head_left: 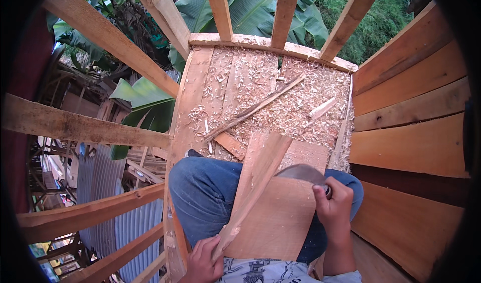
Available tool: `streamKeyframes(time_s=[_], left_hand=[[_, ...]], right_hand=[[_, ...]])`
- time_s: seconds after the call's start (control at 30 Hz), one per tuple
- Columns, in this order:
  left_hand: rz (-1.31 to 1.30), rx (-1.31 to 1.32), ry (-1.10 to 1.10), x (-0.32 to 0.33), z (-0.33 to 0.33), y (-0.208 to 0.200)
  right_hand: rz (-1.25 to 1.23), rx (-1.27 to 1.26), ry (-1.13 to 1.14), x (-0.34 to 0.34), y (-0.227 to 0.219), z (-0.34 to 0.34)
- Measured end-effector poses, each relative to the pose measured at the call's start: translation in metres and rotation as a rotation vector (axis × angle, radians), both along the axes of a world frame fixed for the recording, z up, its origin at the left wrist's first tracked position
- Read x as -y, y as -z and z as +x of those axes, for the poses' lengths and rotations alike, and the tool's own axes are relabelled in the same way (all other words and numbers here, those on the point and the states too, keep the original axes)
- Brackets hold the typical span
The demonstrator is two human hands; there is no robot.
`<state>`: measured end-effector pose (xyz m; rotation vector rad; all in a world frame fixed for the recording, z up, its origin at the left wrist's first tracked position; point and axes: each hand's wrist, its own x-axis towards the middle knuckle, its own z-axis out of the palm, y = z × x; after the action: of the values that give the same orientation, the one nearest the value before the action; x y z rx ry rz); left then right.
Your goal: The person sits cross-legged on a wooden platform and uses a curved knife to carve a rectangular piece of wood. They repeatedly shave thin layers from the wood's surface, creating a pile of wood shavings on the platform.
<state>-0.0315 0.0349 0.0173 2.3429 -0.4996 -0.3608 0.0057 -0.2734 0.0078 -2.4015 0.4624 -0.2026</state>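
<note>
My left hand [203,259] grips the near end of a long wooden strip [258,185], which slants away from me to the right. A knife with a broad curved blade [303,172] is in my right hand [334,203], its fingers wrapped round the handle. The blade's tip lies at the strip's right edge; I cannot tell whether it touches. Beneath both, a wide flat board [283,223] rests across my lap, between my bent knees in blue jeans [203,187].
Wood shavings [310,87] cover the plank floor, with a dark narrow stick [255,106] and a pale offcut [322,108] among them. Slatted rails [90,120] stand at the left, upright posts [285,15] at the far edge. A plank wall [406,140] closes the right.
</note>
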Motion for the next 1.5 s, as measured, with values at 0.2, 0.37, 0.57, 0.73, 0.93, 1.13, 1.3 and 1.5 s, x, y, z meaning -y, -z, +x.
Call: streamKeyframes(time_s=[0.2,0.37,0.57,0.73,0.93,1.13,1.3,1.5], left_hand=[[-0.029,-0.108,-0.036,0.0,0.003,-0.002],[0.008,-0.025,0.012,0.002,0.002,-0.003],[-0.01,-0.025,0.014,0.001,0.0,0.0],[-0.042,-0.061,0.014,-0.002,-0.001,0.005],[-0.049,-0.068,0.0,-0.004,-0.006,0.008],[-0.061,-0.121,0.02,0.0,-0.002,0.004],[-0.1,-0.116,0.018,-0.004,-0.004,0.007],[-0.092,-0.161,0.023,-0.003,0.0,0.004]], right_hand=[[0.2,-0.027,-0.377,-0.059,0.012,-0.016],[0.054,-0.131,-0.269,-0.052,-0.007,-0.018],[-0.092,-0.162,0.08,-0.011,-0.017,-0.013],[-0.024,-0.201,-0.215,-0.039,-0.03,-0.026],[-0.108,-0.275,-0.274,-0.048,-0.032,-0.026],[-0.234,-0.154,-0.128,-0.033,-0.03,-0.021],[-0.182,-0.16,0.169,-0.006,-0.031,-0.02],[0.02,-0.351,-0.253,-0.059,-0.043,-0.035]])
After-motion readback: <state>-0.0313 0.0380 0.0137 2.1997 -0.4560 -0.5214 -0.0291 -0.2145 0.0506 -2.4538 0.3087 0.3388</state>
